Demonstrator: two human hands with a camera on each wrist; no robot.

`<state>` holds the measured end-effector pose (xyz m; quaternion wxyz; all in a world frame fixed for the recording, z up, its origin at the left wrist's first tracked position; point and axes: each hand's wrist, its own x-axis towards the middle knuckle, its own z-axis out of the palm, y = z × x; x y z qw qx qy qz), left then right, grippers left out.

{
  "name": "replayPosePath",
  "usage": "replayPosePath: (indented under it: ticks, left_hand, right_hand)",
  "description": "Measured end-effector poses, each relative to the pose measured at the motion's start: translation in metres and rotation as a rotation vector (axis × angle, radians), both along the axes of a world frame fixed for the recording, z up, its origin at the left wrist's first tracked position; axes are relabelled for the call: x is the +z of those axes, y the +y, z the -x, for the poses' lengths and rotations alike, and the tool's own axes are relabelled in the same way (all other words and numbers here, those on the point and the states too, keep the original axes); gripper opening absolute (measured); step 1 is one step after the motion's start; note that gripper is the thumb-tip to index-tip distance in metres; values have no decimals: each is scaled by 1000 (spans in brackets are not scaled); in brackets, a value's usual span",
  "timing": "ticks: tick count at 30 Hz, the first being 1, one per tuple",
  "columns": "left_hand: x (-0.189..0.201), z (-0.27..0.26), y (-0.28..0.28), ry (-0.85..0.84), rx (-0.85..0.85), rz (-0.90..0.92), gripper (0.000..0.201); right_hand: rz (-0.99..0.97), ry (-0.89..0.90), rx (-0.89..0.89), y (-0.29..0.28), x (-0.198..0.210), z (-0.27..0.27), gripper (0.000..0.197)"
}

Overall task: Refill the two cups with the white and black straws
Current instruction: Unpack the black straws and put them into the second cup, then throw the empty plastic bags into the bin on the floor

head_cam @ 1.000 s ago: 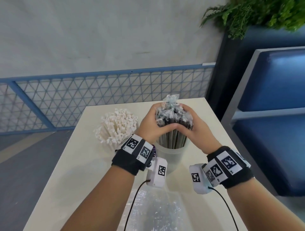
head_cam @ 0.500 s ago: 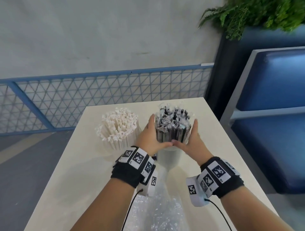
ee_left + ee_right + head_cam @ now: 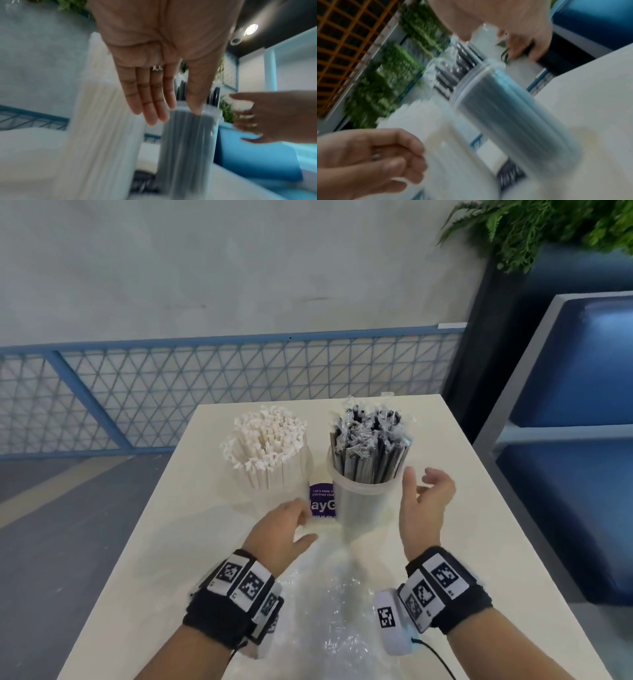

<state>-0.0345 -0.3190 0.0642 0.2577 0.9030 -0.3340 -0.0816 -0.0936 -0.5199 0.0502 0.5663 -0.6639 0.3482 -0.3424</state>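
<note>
Two hands, both slack and holding nothing: my left hand (image 3: pixel 286 529) hovers low before the cups, my right hand (image 3: pixel 426 496) just beside the right cup (image 3: pixel 364 501). That cup holds black straws (image 3: pixel 371 445); the left cup (image 3: pixel 270 491) holds white straws (image 3: pixel 265 441). I judge the straws light, slippery, springy; grip cups mid-wall.

From your left wrist, blurred, your left hand (image 3: pixel 161 56) hangs flat with straight fingers, a ring (image 3: pixel 157 68) on one, above the cup of white straws (image 3: pixel 101 121) and the cup of black straws (image 3: pixel 187 139), while your right hand (image 3: pixel 278 116) hovers just beyond, fingers loosely bent.
</note>
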Motion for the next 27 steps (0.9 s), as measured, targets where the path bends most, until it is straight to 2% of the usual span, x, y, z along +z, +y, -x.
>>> replayPosePath:
  ticks: [1,3,5,7,10,13,16,18,20,22,24,27]
  left_hand:
    - [-9,1,11,31,-17,-125,35]
    - [-27,1,28,77,-42,-354,55]
    - [-43,1,38,84,-91,-594,74]
    - [-54,3,44,83,-100,-772,84]
    - [-65,6,46,74,-65,-879,82]
    - [-68,11,47,20,-71,-911,68]
    - [-68,17,52,1,-41,-842,54]
    - [-70,21,57,-12,-35,-804,52]
    - [-71,23,64,-58,-22,-742,56]
    - [-61,24,72,-102,42,-648,70]
    - [-41,23,87,-158,186,-472,81]
    - [-8,20,118,-284,492,45,88]
  right_hand:
    - [73,9,4,10,-5,7,35]
    - [200,114,153,31,-20,15,25]
    - [438,283,400,51,-36,16,29]
    - [710,483,695,73,-43,14,43]
    - [898,785,1065,100,-55,13,68]
    - [981,956,1237,120,-63,12,81]
    - [1004,953,1245,133,-69,11,80]
    - [989,969,1243,140,-72,9,74]
    - [939,988,1249,145,-76,8,52]
    - [872,934,1241,149,-75,7,30]
    - [807,821,1209,151,-68,5,28]
    - [743,572,1082,155,-52,0,25]
